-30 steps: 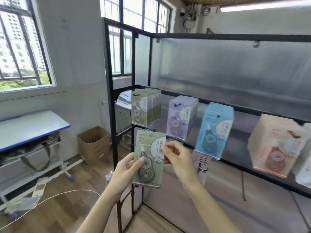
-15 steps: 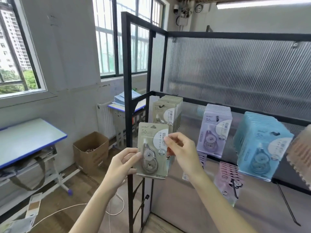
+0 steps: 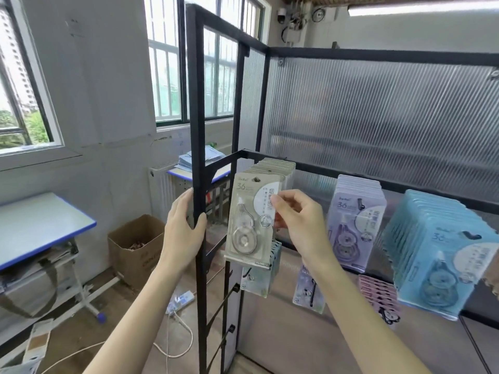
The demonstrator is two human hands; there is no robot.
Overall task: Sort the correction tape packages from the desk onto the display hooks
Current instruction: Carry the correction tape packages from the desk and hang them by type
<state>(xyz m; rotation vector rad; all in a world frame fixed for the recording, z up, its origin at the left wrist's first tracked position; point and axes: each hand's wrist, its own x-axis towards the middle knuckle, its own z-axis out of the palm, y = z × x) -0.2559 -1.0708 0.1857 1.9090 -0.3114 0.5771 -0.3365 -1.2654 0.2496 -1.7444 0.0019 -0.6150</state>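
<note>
One black rack post (image 3: 199,157) stands left of the green package (image 3: 252,220).

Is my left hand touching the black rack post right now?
Touching. The head view shows the left hand wrapped on the black rack post, thumb in front and fingers behind.

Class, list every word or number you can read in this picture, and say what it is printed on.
"36": on the beige package the right hand pinches.
"36": on the front purple package.
"36": on the front blue package, blurred.
Brand names, Chinese characters and the small print on all packages: too small or blurred to read.
</note>
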